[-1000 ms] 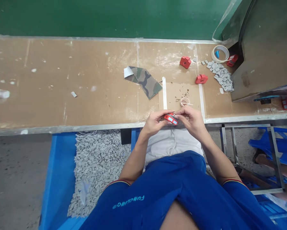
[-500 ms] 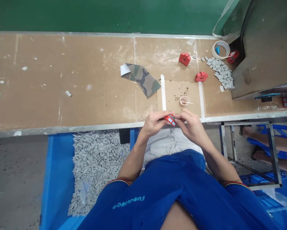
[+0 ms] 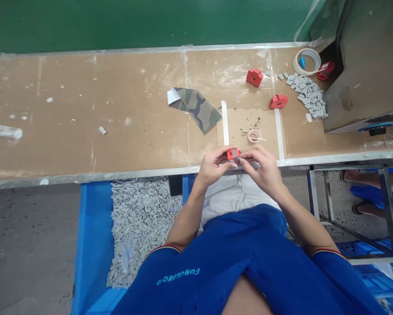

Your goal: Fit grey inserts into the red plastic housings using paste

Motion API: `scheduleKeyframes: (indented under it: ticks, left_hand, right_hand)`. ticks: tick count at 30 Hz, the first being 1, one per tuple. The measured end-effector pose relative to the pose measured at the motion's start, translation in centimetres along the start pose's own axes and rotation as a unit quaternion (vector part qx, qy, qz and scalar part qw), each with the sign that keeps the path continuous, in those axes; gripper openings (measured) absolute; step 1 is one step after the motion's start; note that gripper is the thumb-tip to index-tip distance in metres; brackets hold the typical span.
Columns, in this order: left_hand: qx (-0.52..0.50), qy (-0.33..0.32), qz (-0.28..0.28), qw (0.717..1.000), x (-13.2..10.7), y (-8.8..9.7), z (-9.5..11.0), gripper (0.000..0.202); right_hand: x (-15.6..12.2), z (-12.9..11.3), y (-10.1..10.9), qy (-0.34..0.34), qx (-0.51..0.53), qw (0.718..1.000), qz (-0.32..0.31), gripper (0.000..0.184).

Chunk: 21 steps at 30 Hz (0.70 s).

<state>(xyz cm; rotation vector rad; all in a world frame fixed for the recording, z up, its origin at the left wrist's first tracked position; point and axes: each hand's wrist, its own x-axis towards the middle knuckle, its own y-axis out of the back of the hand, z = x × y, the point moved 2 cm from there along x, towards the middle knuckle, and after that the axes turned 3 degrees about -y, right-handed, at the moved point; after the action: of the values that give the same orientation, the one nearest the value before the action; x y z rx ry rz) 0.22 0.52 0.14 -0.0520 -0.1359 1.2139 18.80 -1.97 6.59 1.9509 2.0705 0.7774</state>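
Both my hands meet at the near edge of the brown workbench (image 3: 117, 113). My left hand (image 3: 212, 166) and my right hand (image 3: 263, 168) pinch one small red block (image 3: 233, 155) between their fingertips; a grey piece shows on its face. Two more red blocks lie further back, one (image 3: 254, 77) at the far side and one (image 3: 278, 101) beside a white tape strip. A small ring with a thin stick (image 3: 254, 136) sits just beyond my fingers.
A camouflage cloth scrap (image 3: 196, 107) lies mid-bench. Grey chips (image 3: 309, 98) are heaped by a tape roll (image 3: 307, 61) and a dark metal box (image 3: 363, 65) at right. A blue bin of grey chips (image 3: 137, 223) stands below the bench. Another person's legs (image 3: 373, 183) show at right.
The red block has been turned in my fingers, from lying flat to more upright. My hands stayed together at the bench edge. The view shifted slightly.
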Motion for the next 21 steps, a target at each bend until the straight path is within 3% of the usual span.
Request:
scheduleKeyframes:
  ticks: [6, 14, 21]
  left_hand:
    - [0.008, -0.003, 0.013, 1.000, 0.0, 0.1, -0.1, 0.056]
    - [0.064, -0.023, -0.008, 0.998, 0.0, 0.5, 0.7, 0.046]
    - [0.067, -0.031, -0.009, 0.997, -0.1, 0.4, 0.7, 0.048]
  right_hand:
    - [0.1, -0.1, -0.5, 0.021, -0.057, 0.998, -0.014, 0.011]
    - [0.3, 1.0, -0.9, 0.001, -0.019, 0.999, -0.034, 0.015]
    - [-0.4, 0.6, -1.1, 0.009, -0.023, 1.000, -0.014, 0.009]
